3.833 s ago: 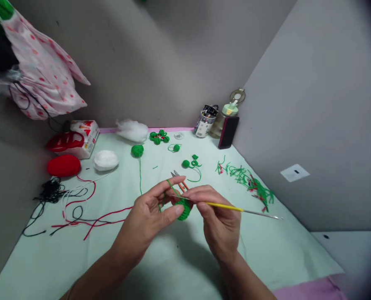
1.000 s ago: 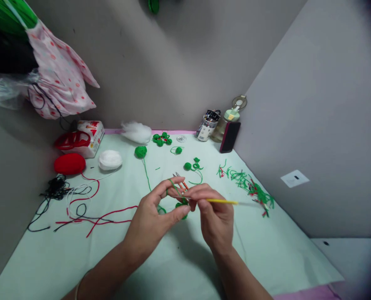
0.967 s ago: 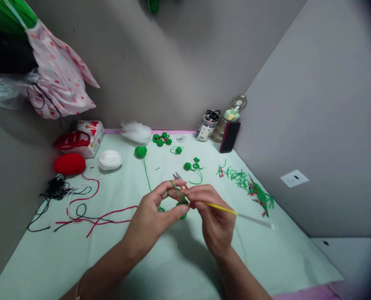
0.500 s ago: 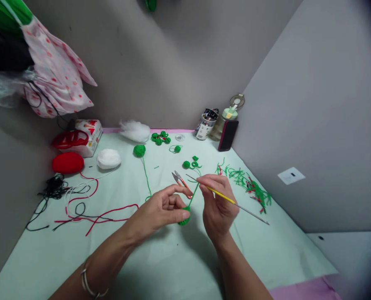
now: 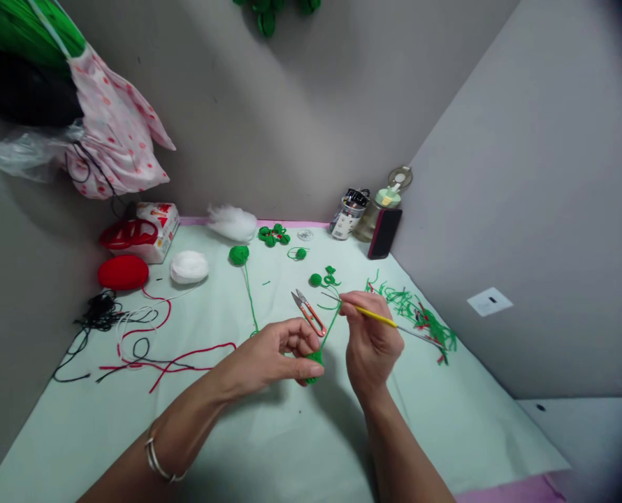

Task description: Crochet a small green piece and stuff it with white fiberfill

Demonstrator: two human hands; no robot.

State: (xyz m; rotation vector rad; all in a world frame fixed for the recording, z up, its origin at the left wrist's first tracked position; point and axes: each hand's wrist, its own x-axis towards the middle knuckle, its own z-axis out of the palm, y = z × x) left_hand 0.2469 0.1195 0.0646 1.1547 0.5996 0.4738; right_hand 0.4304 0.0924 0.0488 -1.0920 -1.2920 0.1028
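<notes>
one green crochet piece (image 5: 316, 360) is above the worktop (image 5: 463, 433); one red ball (image 5: 123, 272), one white ball (image 5: 189, 267) and one green ball (image 5: 239, 256) sit farther left. one pair of snips (image 5: 315, 321) lies just past the left hand (image 5: 274, 360), which pinches the piece, partly hiding it; the right hand (image 5: 372, 346) pinches one yellow-handled hook (image 5: 374, 316).

A pink cloth bag with red dots (image 5: 116, 129) hangs above a white-and-red box (image 5: 163, 234). A dark-screened phone with a red edge (image 5: 385, 234) stands before a translucent bottle with a pale green top (image 5: 365, 226). A white rectangular plate (image 5: 490, 302) sits on the grey wall (image 5: 541, 175).
</notes>
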